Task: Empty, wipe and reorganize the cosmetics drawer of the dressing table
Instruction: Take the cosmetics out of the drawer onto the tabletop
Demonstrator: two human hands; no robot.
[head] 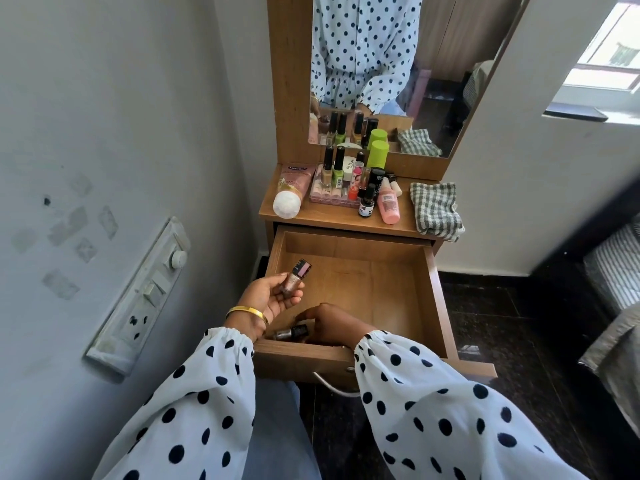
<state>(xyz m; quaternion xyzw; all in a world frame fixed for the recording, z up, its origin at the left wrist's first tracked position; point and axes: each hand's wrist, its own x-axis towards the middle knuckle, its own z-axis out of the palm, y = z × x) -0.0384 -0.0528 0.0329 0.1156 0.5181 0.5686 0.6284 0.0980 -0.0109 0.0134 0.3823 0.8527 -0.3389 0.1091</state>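
The drawer (pixel 363 289) stands pulled out under the bench (pixel 332 218) of the dressing table, and almost all of its wooden floor is bare. What remains lies at the drawer's front left corner: a small dark-capped bottle (pixel 292 332) on its side, which the right hand (pixel 329 323) reaches down to with curled fingers. They seem to touch it, but I cannot tell whether they have closed round it. The left hand (pixel 268 299), a gold bangle at its wrist, grips a glittery nail-polish bottle (pixel 294 278) just above the drawer's left wall.

So I would judge the emptying nearly finished, with these two bottles the last to come out. Wiping and reorganizing look not yet begun: the checked cloth (pixel 436 211) sits folded on the bench behind the drawer's right side, untouched.

Behind the drawer's left side lies a pink tube (pixel 291 192) with a white cap; its label is too blurred to read. Behind the drawer's middle the removed cosmetics crowd together: green and beige nail polishes (pixel 332 171) on a pink palette, a green-capped container (pixel 379 152), dark bottles and a pink bottle (pixel 388 204). One box seems to begin "NAIL", nothing more legible.
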